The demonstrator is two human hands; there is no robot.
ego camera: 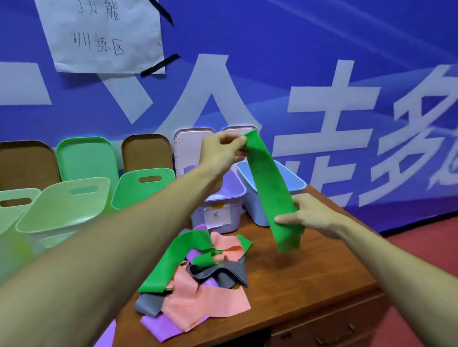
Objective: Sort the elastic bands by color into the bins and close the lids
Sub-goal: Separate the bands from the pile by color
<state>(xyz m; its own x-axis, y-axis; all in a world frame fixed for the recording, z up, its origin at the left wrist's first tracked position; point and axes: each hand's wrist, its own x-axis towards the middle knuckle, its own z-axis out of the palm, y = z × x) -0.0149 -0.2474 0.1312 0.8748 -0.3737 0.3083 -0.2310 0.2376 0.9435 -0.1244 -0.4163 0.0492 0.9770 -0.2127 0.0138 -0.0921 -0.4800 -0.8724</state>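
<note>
Head camera looks down on a flat, wide, matte green band held stretched above the glossy wooden table. The left hand pinches its upper end between thumb and curled fingers, and the right hand pinches it near the lower end, which hangs loose. Below lies a limp, overlapping pile of bands in salmon, grey, purple and green. Behind it stand smooth plastic bins with their tops open: a lilac bin with a paper label, a pale blue bin just beside it, and rounded green bins with slot handles.
</note>
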